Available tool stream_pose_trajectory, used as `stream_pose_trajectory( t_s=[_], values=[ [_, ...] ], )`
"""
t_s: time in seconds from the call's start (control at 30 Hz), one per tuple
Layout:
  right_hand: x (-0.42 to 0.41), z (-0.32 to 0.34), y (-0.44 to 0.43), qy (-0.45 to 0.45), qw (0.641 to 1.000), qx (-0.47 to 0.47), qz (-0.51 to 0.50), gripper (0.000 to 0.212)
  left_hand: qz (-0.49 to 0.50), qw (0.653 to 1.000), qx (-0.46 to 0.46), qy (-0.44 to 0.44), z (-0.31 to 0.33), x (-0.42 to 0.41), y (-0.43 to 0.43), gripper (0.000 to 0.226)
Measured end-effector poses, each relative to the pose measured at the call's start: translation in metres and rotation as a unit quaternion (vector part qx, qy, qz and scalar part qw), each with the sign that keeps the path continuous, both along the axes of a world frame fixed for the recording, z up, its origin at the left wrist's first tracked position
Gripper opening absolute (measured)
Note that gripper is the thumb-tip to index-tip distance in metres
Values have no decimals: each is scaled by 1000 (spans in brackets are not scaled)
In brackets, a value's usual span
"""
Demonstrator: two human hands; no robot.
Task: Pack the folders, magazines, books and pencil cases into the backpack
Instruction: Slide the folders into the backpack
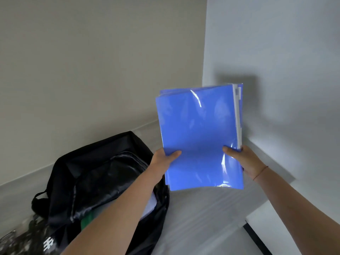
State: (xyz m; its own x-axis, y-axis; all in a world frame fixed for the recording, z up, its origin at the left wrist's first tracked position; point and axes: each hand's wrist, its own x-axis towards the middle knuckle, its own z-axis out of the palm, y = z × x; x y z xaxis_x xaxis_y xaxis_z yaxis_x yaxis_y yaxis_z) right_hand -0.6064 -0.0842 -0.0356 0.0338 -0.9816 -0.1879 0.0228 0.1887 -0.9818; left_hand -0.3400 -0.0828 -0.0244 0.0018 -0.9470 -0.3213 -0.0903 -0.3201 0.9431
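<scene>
A stack of glossy blue folders (198, 129) with white spines at its right edge is held upright in the air, right of the backpack. My left hand (163, 159) grips its lower left edge, thumb on the front. My right hand (242, 159) grips its lower right edge. The black backpack (95, 173) lies open on the pale surface at lower left. Inside it I see something white (150, 205) and something green (88, 219). My left forearm crosses over the backpack's opening.
A beige wall rises behind the backpack and a white wall stands to the right, meeting at a corner. A dark patterned item (24, 236) lies at the bottom left. A black strip (255, 238) runs along the lower right.
</scene>
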Motion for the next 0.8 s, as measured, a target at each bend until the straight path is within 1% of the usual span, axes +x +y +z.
stream_pose_trajectory(
  t_s=[0.03,0.07,0.13,0.17,0.2,0.23,0.27,0.33,0.37,0.4,0.43,0.47,0.5,0.53,0.57,0.6,0.63,0.67,0.7,0.77,0.8],
  values=[
    [8,8,2,-11,1000,0,-1,16,0,1000,2,2,8,10,5,27],
    [18,15,4,-22,1000,-1,-4,28,-2,1000,1,3,14,22,11,26],
    [42,25,14,-44,999,-7,8,61,-20,1000,0,8,23,50,30,25],
    [55,26,22,-55,998,2,24,75,-30,1000,3,2,26,67,41,25],
    [69,27,32,-60,997,24,43,84,-34,999,7,-14,27,83,54,25],
    [83,25,42,-63,994,54,65,85,-29,999,14,-43,26,101,66,27],
    [98,21,53,-63,991,83,87,77,-14,997,21,-75,22,119,78,31],
    [127,7,75,-48,982,135,120,47,35,989,32,-139,11,156,100,38],
    [140,-2,86,-28,979,153,129,36,53,981,35,-182,4,173,111,37],
    [152,-11,98,-11,977,165,134,30,59,968,31,-244,-2,191,120,32],
    [162,-19,109,-1,974,180,140,25,49,946,17,-320,-9,208,130,22],
    [171,-26,120,5,970,197,145,23,16,918,-1,-397,-17,225,137,15],
    [178,-31,129,7,965,213,151,22,-38,884,-12,-466,-26,238,144,29],
    [183,-35,136,9,962,227,149,25,-106,850,-9,-516,-34,248,150,50],
    [186,-39,141,12,960,239,142,29,-162,816,-1,-555,-41,253,154,68],
    [189,-42,145,16,959,250,134,35,-200,780,-1,-593,-49,256,156,79],
    [190,-45,148,19,957,257,131,43,-213,747,-13,-629,-54,256,156,84],
    [191,-46,151,22,956,260,132,49,-203,721,-29,-662,-59,255,154,83],
    [192,-47,152,28,955,262,134,49,-187,697,-41,-691,-62,254,150,80],
    [192,-47,154,36,953,267,137,37,-168,656,-54,-734,-67,254,139,78],
    [190,-47,154,38,952,272,134,32,-173,635,-57,-751,-70,254,133,78]
  ],
)
